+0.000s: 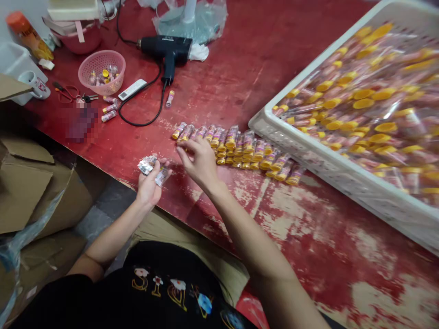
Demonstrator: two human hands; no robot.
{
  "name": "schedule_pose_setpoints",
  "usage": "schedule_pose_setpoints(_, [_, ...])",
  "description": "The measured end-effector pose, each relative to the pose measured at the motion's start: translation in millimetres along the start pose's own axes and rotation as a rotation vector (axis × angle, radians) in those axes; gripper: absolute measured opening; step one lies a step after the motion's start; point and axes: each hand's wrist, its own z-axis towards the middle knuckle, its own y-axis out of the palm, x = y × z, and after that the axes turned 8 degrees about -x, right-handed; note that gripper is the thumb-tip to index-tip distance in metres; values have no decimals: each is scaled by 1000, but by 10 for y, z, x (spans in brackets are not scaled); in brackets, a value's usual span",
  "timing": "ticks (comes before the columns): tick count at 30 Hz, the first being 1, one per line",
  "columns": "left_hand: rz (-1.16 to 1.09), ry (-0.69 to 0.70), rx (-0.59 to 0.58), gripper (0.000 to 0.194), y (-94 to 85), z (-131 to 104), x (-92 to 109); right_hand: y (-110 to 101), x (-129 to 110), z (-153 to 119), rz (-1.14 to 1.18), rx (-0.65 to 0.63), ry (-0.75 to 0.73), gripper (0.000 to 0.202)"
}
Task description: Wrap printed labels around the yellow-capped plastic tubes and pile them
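Observation:
My left hand (151, 182), palm up near the table's front edge, is closed around a bunch of small printed clear sleeves (147, 165). My right hand (199, 162) is at the left end of the rows of small tubes (231, 137) with yellow caps, its thumb and forefinger bent toward each other. Whether anything is between those fingertips is too small to tell. The tubes lie side by side in stacked rows on the red table, caps toward me, and reach right to the white crate.
A big white crate (308, 157) of wrapped yellow-capped tubes fills the right. Behind are a black heat gun (168, 48) with its cord and a pink basket (118, 84). Red-handled pliers (68, 93), a mug (36, 84) and cartons (27, 183) are on the left.

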Motion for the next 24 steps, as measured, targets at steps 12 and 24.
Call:
schedule_pose_setpoints(12, [110, -138, -74, 32, 609, -301, -458, -585, -52, -1008, 392, 141, 179, 22])
schedule_pose_setpoints(24, [167, -299, -165, 38, 1177, -423, -754, -2909, 1839, -631, -22, 615, 429, 34])
